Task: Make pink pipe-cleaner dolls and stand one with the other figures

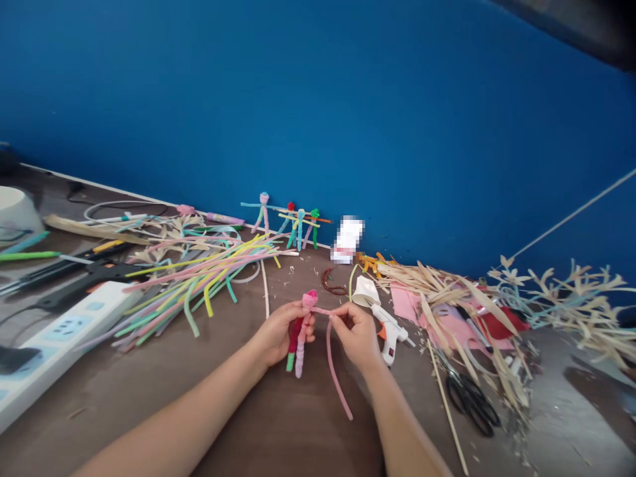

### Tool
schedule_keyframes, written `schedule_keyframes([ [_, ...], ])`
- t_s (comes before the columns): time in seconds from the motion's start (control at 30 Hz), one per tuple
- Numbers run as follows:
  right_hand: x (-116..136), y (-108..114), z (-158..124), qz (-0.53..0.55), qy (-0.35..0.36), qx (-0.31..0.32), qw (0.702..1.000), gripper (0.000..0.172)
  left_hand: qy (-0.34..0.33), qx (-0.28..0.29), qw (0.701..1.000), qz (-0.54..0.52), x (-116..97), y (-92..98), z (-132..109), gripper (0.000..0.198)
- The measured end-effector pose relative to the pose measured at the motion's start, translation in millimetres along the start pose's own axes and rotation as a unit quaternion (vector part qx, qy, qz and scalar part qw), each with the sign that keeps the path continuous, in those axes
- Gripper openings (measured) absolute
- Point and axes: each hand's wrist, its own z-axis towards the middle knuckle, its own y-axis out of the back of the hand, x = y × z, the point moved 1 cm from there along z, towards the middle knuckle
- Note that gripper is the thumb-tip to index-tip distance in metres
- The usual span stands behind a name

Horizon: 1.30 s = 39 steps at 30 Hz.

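Between my two hands is a small pipe cleaner figure (299, 354) with a pink head and two wrapped legs, one red ending in green, one pale lilac. My left hand (281, 331) is closed around its body, the fingers partly behind it. With thumb and forefinger my right hand (356, 330) pinches a pink pipe cleaner (335, 374). One stretch of it runs across to the figure just below the head; the loose end hangs down in a curve over the table. Several finished-looking pipe cleaner figures (299, 228) stand against the blue wall.
A pile of coloured pipe cleaners (199, 278) lies left, beside a white power strip (64, 338) and a dark glue gun (84, 285). To the right are a white glue gun (392, 334), black-handled scissors (472, 401), dried husk strips (437, 285) and a beaded bracelet (332, 283).
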Motion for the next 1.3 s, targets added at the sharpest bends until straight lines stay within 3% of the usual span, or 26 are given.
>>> schedule_keyframes([
  [0.13,1.9,0.5,0.2,0.013,0.004,0.015,1.0,0.011,-0.013,-0.04,0.999,0.016,4.6,0.6,3.4,0.011],
  [0.37,5.0,-5.3,-1.7,0.044,-0.007,0.003,0.999,0.012,-0.095,-0.096,0.987,0.083,10.4,2.3,6.2,0.019],
  [0.6,-12.9,-6.5,1.7,0.116,-0.074,-0.049,0.989,0.012,-0.058,-0.061,0.996,0.031,8.5,-1.8,3.4,0.02],
  [0.77,-11.5,-9.5,1.8,0.197,-0.109,-0.006,0.974,0.012,-0.059,-0.05,0.996,0.048,8.6,-1.6,3.2,0.019],
  [1.0,-2.7,-11.9,0.4,0.231,-0.147,0.066,0.96,0.018,-0.048,-0.035,0.997,0.049,6.7,1.1,3.9,0.018],
  [1.1,1.3,-11.8,-0.6,0.223,-0.125,0.059,0.965,0.016,-0.041,-0.021,0.997,0.054,5.0,0.0,2.7,0.017],
  [1.3,7.5,-8.4,-5.5,0.2,-0.014,0.021,0.98,0.021,-0.066,-0.004,0.994,0.083,1.2,-2.7,-1.1,0.017],
])
